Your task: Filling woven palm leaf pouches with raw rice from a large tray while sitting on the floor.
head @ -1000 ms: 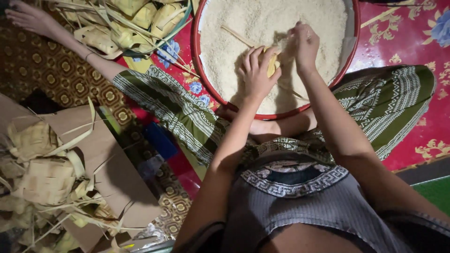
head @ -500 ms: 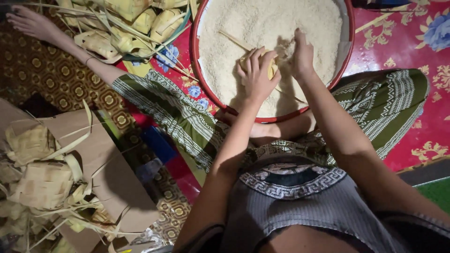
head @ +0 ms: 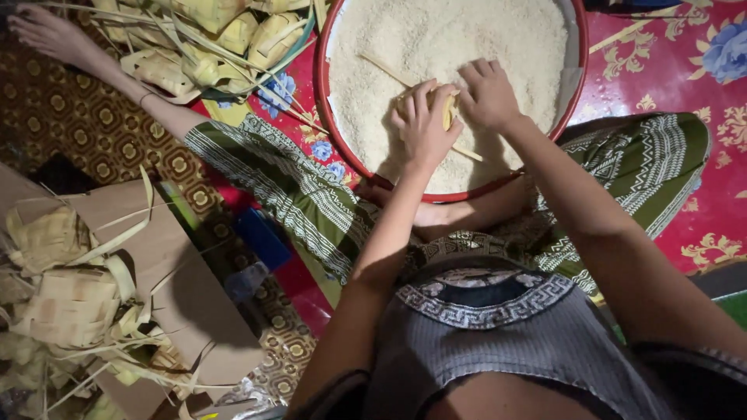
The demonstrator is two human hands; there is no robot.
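Far left: woven leaf pouches (head: 58,288) heaped on a cardboard sheet (head: 167,257). More pouches (head: 210,35) lie upper left, just beside the red basin (head: 320,101) of white rice (head: 459,47). Left hand (head: 420,128) and right hand (head: 486,93), fingers curled, both clamp one yellowish woven pouch (head: 449,109) resting on the rice, near the basin's centre.

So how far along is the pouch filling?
Done-looking: woven leaf pouches piled on cardboard at lower left. In hand: the left hand and right hand hold one pouch over the rice basin. Left: more pouches heaped beside the basin.
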